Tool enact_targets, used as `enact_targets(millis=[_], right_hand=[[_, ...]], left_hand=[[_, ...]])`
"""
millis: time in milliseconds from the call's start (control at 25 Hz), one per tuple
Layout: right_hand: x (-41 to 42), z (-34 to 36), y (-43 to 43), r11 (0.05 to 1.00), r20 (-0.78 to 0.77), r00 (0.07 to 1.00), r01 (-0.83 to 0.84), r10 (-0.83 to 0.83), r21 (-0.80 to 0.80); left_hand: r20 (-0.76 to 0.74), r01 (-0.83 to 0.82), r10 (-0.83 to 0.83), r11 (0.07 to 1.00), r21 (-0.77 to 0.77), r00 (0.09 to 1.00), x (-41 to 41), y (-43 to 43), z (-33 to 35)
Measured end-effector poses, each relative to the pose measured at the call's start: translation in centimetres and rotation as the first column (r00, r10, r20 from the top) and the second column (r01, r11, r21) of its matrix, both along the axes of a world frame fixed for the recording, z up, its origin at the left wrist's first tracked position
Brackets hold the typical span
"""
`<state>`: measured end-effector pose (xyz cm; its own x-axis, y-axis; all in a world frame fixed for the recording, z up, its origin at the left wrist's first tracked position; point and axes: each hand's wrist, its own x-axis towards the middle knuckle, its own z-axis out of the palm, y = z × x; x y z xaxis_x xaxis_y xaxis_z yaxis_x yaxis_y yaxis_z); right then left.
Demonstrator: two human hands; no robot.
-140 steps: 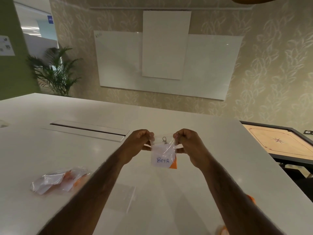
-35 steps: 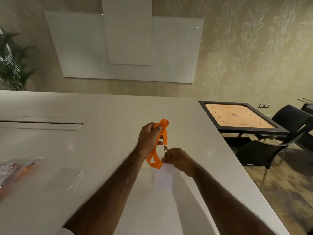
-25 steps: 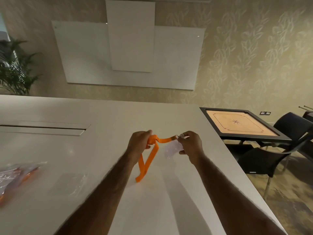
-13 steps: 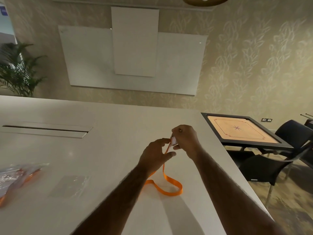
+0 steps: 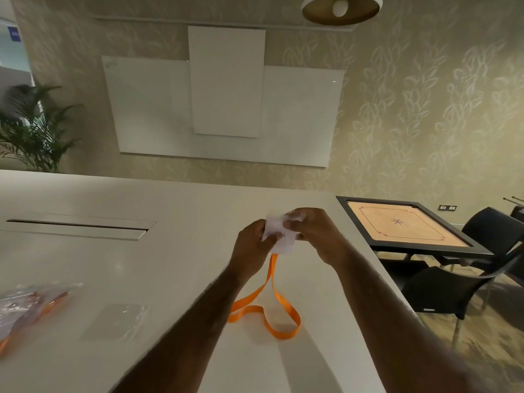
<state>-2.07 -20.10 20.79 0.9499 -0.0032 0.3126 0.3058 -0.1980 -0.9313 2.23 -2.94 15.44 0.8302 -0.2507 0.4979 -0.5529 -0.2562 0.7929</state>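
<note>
Both hands hold a small white badge card (image 5: 282, 239) above the white table (image 5: 175, 251). My left hand (image 5: 251, 245) pinches the card's left side. My right hand (image 5: 314, 234) grips its top right corner. An orange lanyard (image 5: 269, 307) hangs from under the card and its loop lies curled on the table between my forearms. The clip that joins card and lanyard is hidden by the card and my fingers.
A clear plastic sleeve (image 5: 119, 320) lies flat to the left. A pile of bagged orange lanyards (image 5: 25, 307) sits at the left edge. A cable slot (image 5: 76, 226) runs across the table. Right of the table stand a carrom board (image 5: 399, 226) and black chairs (image 5: 453, 285).
The lanyard, earlier bunched in my left hand, has been let out and its loop now lies on the table. My left hand has moved up onto the card beside my right hand.
</note>
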Motion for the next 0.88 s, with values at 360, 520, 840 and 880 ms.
enact_targets(millis=[360,520,840,880], right_hand=[[0.6,3.5,-0.7,0.945,-0.063,0.997,0.069,-0.052,0.319],[0.6,3.9,-1.4,0.908,-0.149,0.978,-0.073,0.146,0.412],[1.0,2.3,0.5,0.997,-0.233,0.971,-0.031,0.048,0.076],[1.1,2.1,0.7,0.997,-0.221,0.975,-0.017,0.033,0.073]], left_hand=[[-0.149,0.103,-0.095,0.994,0.047,0.984,0.2,0.0,-1.1],[-0.064,-0.034,0.046,0.984,0.174,0.997,1.6,0.6,-1.0],[-0.229,0.029,-0.109,0.945,-0.327,0.967,1.4,-0.7,3.1],[-0.232,0.054,-0.141,0.937,-0.344,0.962,1.3,-0.6,3.4]])
